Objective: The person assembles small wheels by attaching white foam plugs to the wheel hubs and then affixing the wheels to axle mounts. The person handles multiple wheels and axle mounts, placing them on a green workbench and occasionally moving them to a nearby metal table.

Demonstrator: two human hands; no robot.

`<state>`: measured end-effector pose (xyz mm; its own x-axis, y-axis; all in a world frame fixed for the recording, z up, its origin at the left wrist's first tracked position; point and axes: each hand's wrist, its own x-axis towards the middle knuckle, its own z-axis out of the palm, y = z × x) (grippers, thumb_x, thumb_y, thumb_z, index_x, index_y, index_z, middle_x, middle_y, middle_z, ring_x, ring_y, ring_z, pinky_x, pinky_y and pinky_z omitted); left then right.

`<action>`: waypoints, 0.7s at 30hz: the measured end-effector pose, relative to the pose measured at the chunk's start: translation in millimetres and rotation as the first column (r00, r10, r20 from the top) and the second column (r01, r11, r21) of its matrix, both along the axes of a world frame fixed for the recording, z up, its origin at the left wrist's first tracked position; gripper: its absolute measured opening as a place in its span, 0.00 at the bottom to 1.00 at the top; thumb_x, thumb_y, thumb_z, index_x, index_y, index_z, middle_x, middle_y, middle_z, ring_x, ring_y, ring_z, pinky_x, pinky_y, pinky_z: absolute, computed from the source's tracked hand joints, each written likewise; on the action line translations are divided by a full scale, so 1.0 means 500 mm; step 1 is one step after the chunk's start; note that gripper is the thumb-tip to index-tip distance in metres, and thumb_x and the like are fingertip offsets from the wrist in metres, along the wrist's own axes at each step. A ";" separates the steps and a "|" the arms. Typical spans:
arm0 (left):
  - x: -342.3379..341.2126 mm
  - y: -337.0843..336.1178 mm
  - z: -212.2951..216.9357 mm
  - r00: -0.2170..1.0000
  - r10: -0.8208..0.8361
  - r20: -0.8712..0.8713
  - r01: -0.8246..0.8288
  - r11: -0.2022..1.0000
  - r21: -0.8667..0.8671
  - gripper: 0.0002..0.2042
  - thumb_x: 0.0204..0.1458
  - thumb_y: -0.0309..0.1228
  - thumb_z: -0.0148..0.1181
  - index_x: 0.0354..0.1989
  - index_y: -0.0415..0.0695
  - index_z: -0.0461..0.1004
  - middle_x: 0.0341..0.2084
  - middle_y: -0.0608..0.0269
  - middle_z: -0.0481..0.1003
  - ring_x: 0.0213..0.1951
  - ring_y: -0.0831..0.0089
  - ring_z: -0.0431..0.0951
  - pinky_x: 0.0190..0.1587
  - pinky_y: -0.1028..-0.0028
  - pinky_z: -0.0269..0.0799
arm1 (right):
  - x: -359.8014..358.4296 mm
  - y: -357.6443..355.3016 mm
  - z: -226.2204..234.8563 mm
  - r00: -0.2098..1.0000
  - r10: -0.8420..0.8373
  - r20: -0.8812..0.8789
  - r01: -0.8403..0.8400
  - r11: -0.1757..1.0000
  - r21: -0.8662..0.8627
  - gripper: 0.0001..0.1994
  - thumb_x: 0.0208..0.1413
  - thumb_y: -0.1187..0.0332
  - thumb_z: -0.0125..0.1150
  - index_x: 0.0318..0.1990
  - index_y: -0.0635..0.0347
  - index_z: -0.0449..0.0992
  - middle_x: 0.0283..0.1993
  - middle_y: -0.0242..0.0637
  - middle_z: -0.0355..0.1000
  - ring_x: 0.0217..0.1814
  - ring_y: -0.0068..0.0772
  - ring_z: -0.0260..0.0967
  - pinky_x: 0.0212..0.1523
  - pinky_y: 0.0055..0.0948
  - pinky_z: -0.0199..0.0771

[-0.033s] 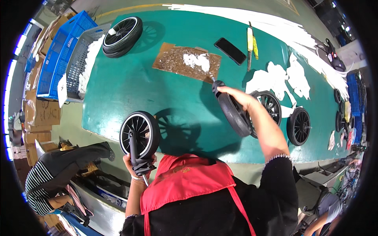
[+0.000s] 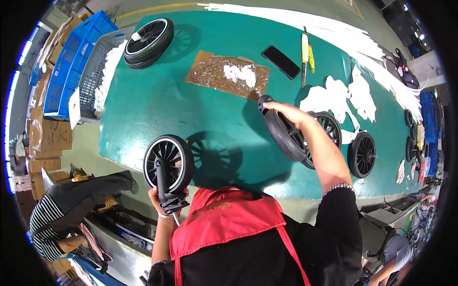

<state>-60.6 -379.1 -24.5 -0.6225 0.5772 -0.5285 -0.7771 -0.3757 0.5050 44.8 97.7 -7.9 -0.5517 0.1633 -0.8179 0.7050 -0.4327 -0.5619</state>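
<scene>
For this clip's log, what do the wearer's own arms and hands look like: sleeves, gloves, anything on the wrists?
Both the left hand and the right hand are ungloved. A thin pale band circles the left wrist; none shows on the right. The sleeves are black, leaving the forearms bare, and the right one ends in a pale, frilly-looking trim.

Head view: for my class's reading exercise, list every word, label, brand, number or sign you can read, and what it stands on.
None can be reliably quoted.
Blue crate: pale marking, too small to read.
White tag: dark mark, too blurred to read.
Cardboard box: dark print, too blurred to read.
Red apron: gold print, too blurred to read.
</scene>
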 end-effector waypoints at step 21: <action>-0.410 0.472 0.061 0.715 0.015 -0.699 -0.201 0.962 -0.185 0.28 0.51 0.22 0.65 0.62 0.36 0.66 0.53 0.56 0.74 0.54 0.66 0.75 0.60 0.66 0.69 | -0.090 0.037 0.012 0.867 0.366 0.337 -0.483 0.784 0.391 0.45 0.39 0.36 0.69 0.50 0.75 0.70 0.48 0.56 0.75 0.53 0.45 0.74 0.54 0.34 0.70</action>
<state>-265.6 -142.8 6.3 -0.9151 0.4017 -0.0361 -0.1413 -0.2354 0.9616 -0.1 116.1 -2.0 -0.4580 0.3362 -0.8229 0.8885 0.2010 -0.4124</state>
